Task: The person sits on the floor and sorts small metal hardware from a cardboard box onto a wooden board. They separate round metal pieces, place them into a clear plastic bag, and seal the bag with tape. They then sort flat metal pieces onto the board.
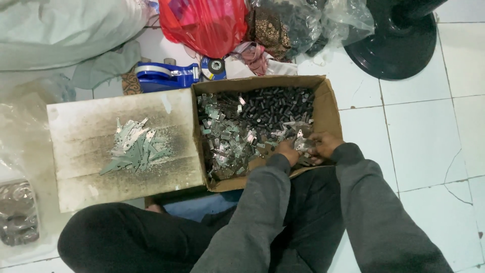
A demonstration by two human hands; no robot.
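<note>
Underneath everything lies a white tiled floor, and on it sits the person, cross-legged in dark trousers and grey sleeves. Next in size, a grimy pale board rests flat to the left, touching the side of an open cardboard box. A round black fan base stands on the tiles beyond the box's far right corner, and a red plastic bag lies past the box's far edge, beside a clear bag of dark parts. A blue tape dispenser sits just behind the board. Inside the box, small black cylinders fill the far right part, while flat silvery metal pieces heap in the left and near parts. A smaller fan of similar thin metal strips is spread on the middle of the board, well apart from both hands. The left hand reaches into the near right corner of the box, fingers curled down among the metal pieces; whether it actually grips any cannot be told. The right hand is just beside it, fingers bent around a few silvery pieces at the box's near right wall.
</note>
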